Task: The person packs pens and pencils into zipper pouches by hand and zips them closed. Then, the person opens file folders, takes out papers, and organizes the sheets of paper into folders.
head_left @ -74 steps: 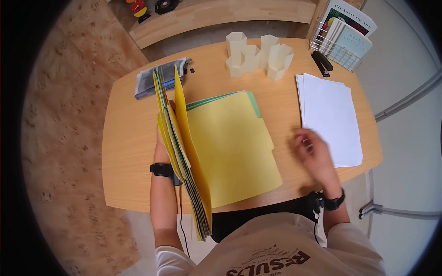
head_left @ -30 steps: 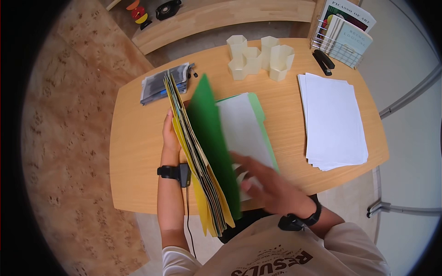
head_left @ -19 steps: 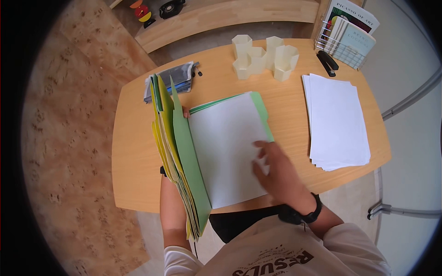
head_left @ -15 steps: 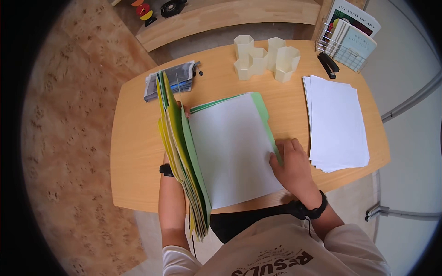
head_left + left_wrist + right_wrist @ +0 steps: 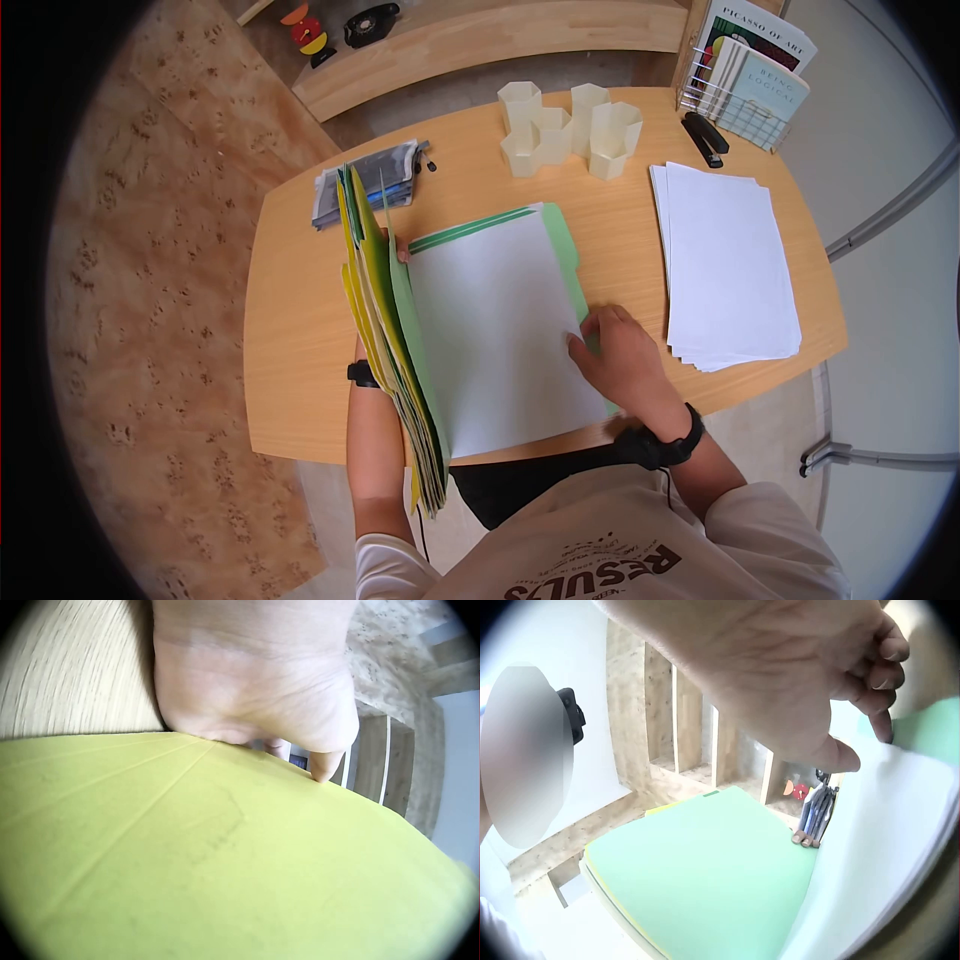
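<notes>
Several yellow and green folders [image 5: 372, 290] stand raised at the left in the head view, with a light green flap [image 5: 407, 310] facing right. My left hand [image 5: 255, 682] holds them from behind, its fingertips showing past the flap in the head view; the left wrist view has a yellow folder face [image 5: 225, 847] below the palm. White sheets [image 5: 500, 330] lie on the opened light green folder [image 5: 566, 250], green strips showing along the top. My right hand [image 5: 628, 362] touches the right edge, fingers bent loosely, thumb [image 5: 846, 757] apart from them.
A white paper stack [image 5: 728, 270] lies at the right, below a black stapler [image 5: 705, 138] and a wire rack of books [image 5: 745, 95]. Pale hexagonal cups [image 5: 540, 135] stand at the back, and grey zip pouches [image 5: 370, 182] lie at the back left.
Yellow and dark green folders have been turned leftward, exposing the white sheets. My right hand came to the folder's right edge. More green shows above the sheets than half a second ago.
</notes>
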### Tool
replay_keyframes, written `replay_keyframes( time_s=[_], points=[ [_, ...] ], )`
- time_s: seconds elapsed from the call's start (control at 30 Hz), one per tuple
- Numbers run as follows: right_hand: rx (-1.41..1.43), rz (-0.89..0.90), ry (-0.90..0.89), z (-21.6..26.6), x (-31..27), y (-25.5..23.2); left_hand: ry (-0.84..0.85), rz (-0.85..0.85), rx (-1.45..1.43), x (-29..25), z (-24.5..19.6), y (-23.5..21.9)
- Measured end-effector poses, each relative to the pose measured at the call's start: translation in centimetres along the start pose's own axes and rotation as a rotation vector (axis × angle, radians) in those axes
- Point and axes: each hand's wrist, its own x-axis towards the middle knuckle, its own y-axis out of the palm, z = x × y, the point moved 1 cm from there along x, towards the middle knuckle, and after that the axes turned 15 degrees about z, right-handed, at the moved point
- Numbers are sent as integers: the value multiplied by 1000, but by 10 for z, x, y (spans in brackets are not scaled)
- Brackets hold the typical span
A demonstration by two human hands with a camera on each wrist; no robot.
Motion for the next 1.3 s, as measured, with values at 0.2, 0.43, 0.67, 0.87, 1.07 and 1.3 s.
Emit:
replay_keyframes(
  time_s=[0.2,0.43,0.67,0.87,1.07,1.3],
  points=[
    [106,322,-20,11,-8,-19,32,70,-12,-3,2,5],
    [99,-150,29,-35,-24,-70,79,144,-40,8,2,4],
    [254,-462,185,-175,-66,-164,181,129,23,31,-16,65],
    [62,-526,326,-232,-63,-162,74,-153,68,25,-13,57],
    [-227,-730,78,-132,-44,-109,60,-162,69,28,-9,43],
    [137,-89,-6,-21,-25,-5,-10,-1,35,28,6,-27]
  ],
)
